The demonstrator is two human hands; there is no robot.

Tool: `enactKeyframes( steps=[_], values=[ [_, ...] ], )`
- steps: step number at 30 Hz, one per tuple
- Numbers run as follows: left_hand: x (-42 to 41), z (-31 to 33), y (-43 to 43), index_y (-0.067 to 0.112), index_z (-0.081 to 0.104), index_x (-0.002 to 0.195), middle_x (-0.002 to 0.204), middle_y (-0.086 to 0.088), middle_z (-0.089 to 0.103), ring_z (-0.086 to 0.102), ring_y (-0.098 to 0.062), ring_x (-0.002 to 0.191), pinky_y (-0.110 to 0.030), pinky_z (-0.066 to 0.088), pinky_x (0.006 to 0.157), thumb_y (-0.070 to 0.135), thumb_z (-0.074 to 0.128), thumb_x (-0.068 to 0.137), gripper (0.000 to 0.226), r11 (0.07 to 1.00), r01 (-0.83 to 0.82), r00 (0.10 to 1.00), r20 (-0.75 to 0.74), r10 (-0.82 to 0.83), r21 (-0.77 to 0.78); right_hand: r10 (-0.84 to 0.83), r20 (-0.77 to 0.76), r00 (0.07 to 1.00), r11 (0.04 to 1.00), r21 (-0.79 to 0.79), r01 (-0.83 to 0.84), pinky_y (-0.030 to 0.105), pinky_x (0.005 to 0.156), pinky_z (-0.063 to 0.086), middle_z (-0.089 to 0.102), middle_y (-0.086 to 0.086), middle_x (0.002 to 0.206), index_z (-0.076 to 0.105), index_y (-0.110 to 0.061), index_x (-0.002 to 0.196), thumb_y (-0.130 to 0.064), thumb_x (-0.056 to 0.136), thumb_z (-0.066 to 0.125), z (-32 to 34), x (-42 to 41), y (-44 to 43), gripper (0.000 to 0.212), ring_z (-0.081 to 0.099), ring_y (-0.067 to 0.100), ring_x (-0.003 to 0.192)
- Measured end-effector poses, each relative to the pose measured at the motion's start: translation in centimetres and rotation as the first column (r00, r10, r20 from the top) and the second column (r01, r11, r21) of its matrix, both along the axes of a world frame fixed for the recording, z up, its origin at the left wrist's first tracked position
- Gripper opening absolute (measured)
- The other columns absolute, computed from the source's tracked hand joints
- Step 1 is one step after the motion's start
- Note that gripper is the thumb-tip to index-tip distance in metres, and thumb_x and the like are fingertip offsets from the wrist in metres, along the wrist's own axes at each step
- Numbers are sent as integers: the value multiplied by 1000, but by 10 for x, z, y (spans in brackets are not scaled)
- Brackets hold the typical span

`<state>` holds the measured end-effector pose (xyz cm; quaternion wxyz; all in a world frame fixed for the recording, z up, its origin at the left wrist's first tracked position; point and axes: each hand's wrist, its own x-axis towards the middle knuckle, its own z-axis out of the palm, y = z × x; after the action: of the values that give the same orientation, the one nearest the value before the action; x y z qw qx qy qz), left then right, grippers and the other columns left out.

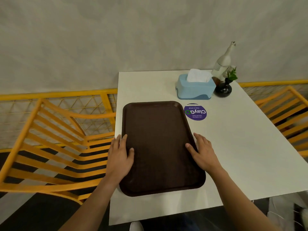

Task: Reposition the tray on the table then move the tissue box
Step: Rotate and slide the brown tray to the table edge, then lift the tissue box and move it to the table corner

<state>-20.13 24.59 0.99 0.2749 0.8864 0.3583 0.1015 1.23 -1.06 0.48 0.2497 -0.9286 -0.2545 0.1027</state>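
**Two hands on one tray; one tissue box at the far side**

One dark brown tray (158,144) lies flat on the white table (241,147), along the table's left edge. The left hand (119,157) rests on the tray's left rim, fingers pressed together over the edge, thumb lying inside on the tray surface. The right hand (202,151) rests on the right rim in like manner, fingers close together outside, thumb inside. One light blue tissue box (195,87) stands beyond the tray's far right corner, apart from it, white tissue protruding from the top. Just beside the box: one dark vase (223,90) with a green sprig and one pale bottle (223,64). One purple round sticker (195,112) lies beside the tray. Two yellow chairs flank the table.
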Motion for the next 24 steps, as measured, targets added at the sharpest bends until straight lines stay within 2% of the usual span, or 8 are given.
enactKeyframes(
  steps=[6, 9, 11, 14, 16, 20, 22, 24],
  values=[
    [69, 19, -9, 23, 39, 153, 162, -4, 34, 17, -25, 154, -45, 19, 126, 34, 55, 99, 57, 998, 59, 995, 76, -60, 21, -37, 35, 999, 994, 105, 33, 45, 114, 34, 41, 1, 157, 39, -24, 151, -62, 97, 47, 17, 45, -2, 67, 35, 24, 143],
    [115, 30, -20, 25, 38, 152, 161, -3, 36, 19, -23, 154, -45, 21, 125, 35, 55, 98, 58, 995, 98, 989, 110, -97, 4, -50, 54, 997, 986, 163, 40, 35, 106, 36, 47, 2, 151, 43, -21, 149, -53, 97, 56, 25, 83, 0, 62, 40, 24, 137],
    [153, 40, -29, 25, 39, 152, 158, -3, 39, 27, -23, 151, -45, 27, 123, 36, 57, 97, 59, 995, 102, 984, 151, -97, -22, -44, 64, 997, 979, 201, 30, 30, 101, 35, 49, 3, 147, 45, -21, 146, -51, 97, 59, 32, 119, 1, 60, 42, 24, 134],
    [214, 52, -40, 25, 38, 152, 153, -2, 42, 41, -22, 141, -38, 36, 114, 38, 61, 95, 63, 994, 91, 976, 203, -76, -63, -76, 58, 995, 971, 232, 61, 29, 100, 35, 45, 3, 151, 41, -21, 149, -52, 96, 59, 39, 176, 4, 64, 40, 23, 137],
    [252, 56, -45, 24, 34, 154, 153, -3, 42, 42, -23, 140, -35, 37, 112, 40, 63, 94, 69, 991, 83, 973, 225, -58, -104, -96, 57, 994, 956, 284, 76, 31, 101, 33, 43, 5, 153, 37, -21, 151, -51, 97, 58, 41, 212, 8, 66, 39, 25, 138],
    [319, 55, -49, 21, 25, 158, 156, -5, 38, 41, -22, 141, -26, 32, 102, 41, 70, 90, 84, 986, 60, 962, 273, -16, -154, -68, 40, 997, 925, 378, 48, 30, 104, 28, 39, 0, 156, 28, -33, 153, -51, 96, 59, 36, 270, 20, 68, 36, 20, 140],
    [346, 51, -48, 21, 19, 160, 160, -7, 34, 39, -24, 143, -29, 32, 105, 43, 72, 88, 92, 984, 44, 962, 272, 5, -175, -56, -8, 998, 919, 391, 54, 28, 103, 28, 36, -1, 158, 23, -31, 155, -52, 94, 62, 27, 291, 26, 76, 36, 19, 141],
    [366, 46, -46, 21, 15, 160, 160, -9, 34, 40, -27, 143, -38, 38, 109, 47, 74, 85, 99, 980, 21, 966, 258, 32, -200, -37, -58, 998, 918, 394, 57, 28, 104, 28, 33, 0, 160, 18, -28, 158, -53, 92, 64, 17, 308, 31, 84, 35, 20, 142]
  ],
)
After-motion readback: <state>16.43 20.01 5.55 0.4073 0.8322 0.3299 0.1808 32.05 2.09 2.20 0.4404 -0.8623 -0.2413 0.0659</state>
